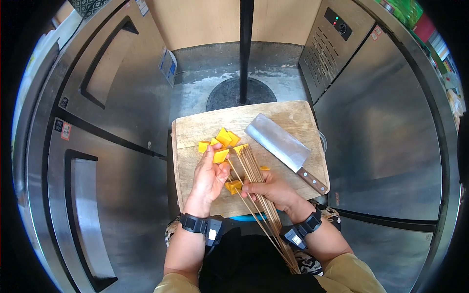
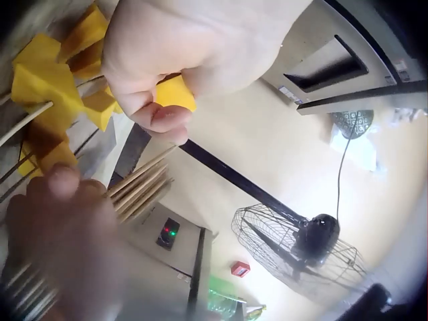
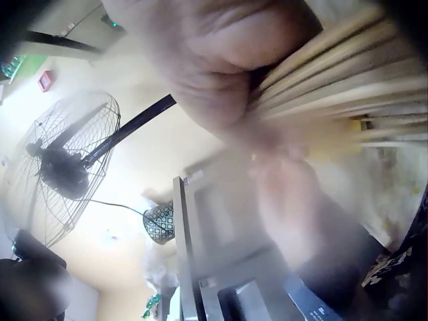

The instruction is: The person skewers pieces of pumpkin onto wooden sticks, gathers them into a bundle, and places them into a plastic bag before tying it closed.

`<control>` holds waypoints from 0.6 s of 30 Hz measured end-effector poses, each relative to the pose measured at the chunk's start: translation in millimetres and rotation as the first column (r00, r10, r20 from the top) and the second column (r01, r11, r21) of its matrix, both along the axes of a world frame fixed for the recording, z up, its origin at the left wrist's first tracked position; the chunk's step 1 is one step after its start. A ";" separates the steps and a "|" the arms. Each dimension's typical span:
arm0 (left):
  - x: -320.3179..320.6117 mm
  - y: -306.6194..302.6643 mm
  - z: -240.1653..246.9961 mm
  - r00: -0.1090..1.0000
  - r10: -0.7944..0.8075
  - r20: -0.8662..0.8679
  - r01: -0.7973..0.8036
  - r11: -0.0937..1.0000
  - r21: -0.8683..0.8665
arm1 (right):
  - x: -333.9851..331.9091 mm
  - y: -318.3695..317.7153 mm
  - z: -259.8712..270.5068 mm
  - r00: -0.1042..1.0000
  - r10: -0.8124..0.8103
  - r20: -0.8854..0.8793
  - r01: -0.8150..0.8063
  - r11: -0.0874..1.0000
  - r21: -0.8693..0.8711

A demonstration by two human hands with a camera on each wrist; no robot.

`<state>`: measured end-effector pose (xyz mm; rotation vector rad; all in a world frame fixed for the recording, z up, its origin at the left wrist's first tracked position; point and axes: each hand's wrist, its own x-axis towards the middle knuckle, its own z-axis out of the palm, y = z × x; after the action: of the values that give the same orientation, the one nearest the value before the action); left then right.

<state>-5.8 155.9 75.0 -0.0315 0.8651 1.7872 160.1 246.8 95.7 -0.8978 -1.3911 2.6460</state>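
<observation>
My left hand (image 1: 209, 177) pinches a yellow-orange wedge of food (image 1: 221, 156) above the wooden cutting board (image 1: 195, 188). The left wrist view shows that wedge (image 2: 176, 93) partly hidden by curled fingers, with a skewer tip right at the fingertips. My right hand (image 1: 273, 189) grips a bundle of thin wooden skewers (image 1: 255, 168), which slants down toward the lap. A few skewers stand apart from the bundle; one reaches a cluster of yellow wedges (image 1: 233, 187) between the hands. More loose yellow wedges (image 1: 224, 136) lie beyond the left fingertips.
A cleaver (image 1: 278, 141) lies on the board's right side, its wooden handle (image 1: 312, 180) toward the near right corner. Steel refrigerator cabinets (image 1: 117, 97) flank the board on both sides. Behind it a black pole (image 1: 245, 49) rises from a round base (image 1: 220, 93).
</observation>
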 end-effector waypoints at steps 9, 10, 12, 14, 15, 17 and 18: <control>6.6 3.9 4.8 0.987 0.007 -0.161 -0.026 0.993 -0.119 | -4.6 -4.9 -7.4 1.000 0.030 0.010 -0.030 0.999 0.037; 7.4 4.4 5.9 0.984 0.005 -0.177 -0.028 0.991 -0.133 | -4.7 -4.9 -7.1 1.000 0.028 0.004 -0.028 0.999 0.038; 11.4 5.8 8.7 0.971 0.035 -0.236 -0.068 0.989 -0.135 | -4.8 -5.1 -6.6 1.000 0.023 0.001 -0.023 0.999 0.049; 16.1 7.4 8.6 0.951 0.063 -0.302 -0.110 0.984 -0.142 | -5.0 -5.9 -5.4 1.000 0.016 0.010 -0.017 0.997 0.069; 18.8 7.6 7.4 0.938 0.076 -0.339 -0.133 0.980 -0.148 | -5.1 -6.5 -4.8 1.000 0.012 0.009 -0.012 0.998 0.069; 23.5 8.6 3.0 0.902 0.094 -0.422 -0.171 0.974 -0.149 | -5.3 -7.4 -4.0 1.000 0.002 0.005 -0.003 0.998 0.069; 25.3 9.3 -0.9 0.878 0.099 -0.469 -0.185 0.972 -0.142 | -5.2 -7.4 -3.9 1.000 0.000 0.005 0.000 0.997 0.073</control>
<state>19.5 165.2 74.1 0.2249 1.3996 1.8786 155.0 239.5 91.7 -0.8969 -1.4784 2.5759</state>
